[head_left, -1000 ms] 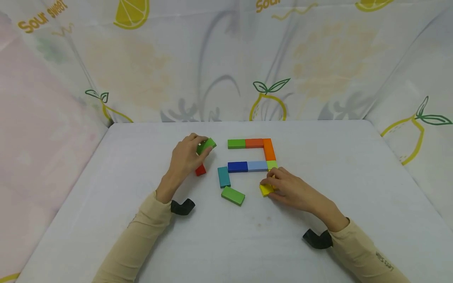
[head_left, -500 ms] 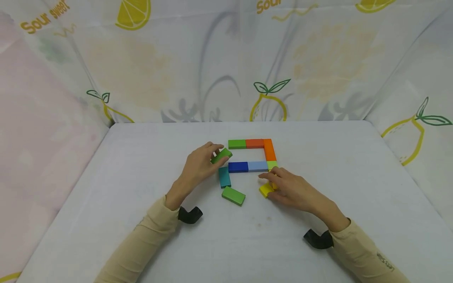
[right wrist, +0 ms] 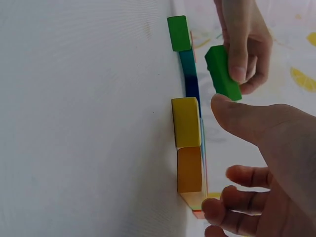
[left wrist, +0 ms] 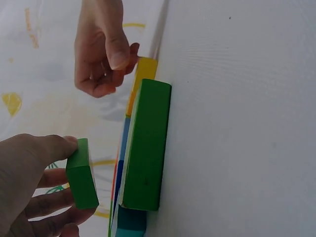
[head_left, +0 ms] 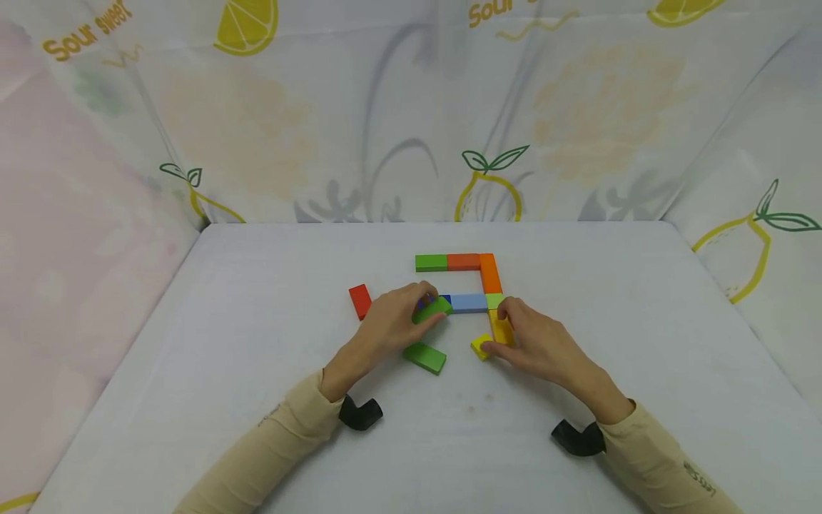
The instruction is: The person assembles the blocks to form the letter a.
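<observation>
My left hand (head_left: 392, 318) pinches a green block (left wrist: 83, 173) between thumb and fingers, held above the dark blue block (head_left: 445, 299) and largely covering it. Below that hand, another green block (head_left: 426, 358) lies angled on the table; it looms large in the left wrist view, with the teal block (left wrist: 129, 221) at its end. My right hand (head_left: 542, 343) is over the right side, thumb and fingers spread apart with nothing between them. Its thumb is near a small-looking yellow block (head_left: 480, 346). The darker yellow block (head_left: 501, 328) stands partly hidden behind its fingers.
Joined blocks run across the white table (head_left: 610, 285): green (head_left: 431, 263), red-orange (head_left: 463, 262), orange (head_left: 490, 273), light blue (head_left: 469, 303) and lime (head_left: 494, 301). A lone red block (head_left: 361, 301) lies left. Printed cloth (head_left: 385, 107) rises behind.
My left hand has carried its green block right and nearer, from beside the red block to over the dark blue one. My right hand's fingers have lifted off the yellow block.
</observation>
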{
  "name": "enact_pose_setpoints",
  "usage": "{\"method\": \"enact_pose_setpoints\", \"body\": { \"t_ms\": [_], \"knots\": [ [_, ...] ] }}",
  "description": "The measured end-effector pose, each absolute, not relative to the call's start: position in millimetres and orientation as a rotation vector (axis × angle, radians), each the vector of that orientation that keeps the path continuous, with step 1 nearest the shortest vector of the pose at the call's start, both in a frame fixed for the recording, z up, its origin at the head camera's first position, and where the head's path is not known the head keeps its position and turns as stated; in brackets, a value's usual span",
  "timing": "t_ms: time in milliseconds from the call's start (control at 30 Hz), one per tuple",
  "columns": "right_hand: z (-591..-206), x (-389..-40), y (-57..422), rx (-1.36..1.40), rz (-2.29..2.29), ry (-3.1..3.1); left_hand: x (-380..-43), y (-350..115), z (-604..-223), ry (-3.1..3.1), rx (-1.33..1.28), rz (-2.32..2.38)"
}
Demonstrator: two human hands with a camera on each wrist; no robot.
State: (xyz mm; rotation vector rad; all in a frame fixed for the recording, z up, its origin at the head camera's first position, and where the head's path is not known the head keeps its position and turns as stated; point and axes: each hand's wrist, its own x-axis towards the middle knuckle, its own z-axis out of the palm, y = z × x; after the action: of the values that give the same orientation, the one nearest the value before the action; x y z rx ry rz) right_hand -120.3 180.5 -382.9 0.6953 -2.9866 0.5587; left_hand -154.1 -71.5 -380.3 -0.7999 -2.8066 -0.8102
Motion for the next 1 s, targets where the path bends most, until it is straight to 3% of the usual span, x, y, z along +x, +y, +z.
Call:
{"method": "enact_pose_setpoints", "body": {
  "t_ms": [1000],
  "knots": [
    [-383.5, -118.5, 180.3, 0.532, 0.582, -3.183, -137.7, -57.1, -385.3, -2.824, -0.972, -0.694]
  ]
}}
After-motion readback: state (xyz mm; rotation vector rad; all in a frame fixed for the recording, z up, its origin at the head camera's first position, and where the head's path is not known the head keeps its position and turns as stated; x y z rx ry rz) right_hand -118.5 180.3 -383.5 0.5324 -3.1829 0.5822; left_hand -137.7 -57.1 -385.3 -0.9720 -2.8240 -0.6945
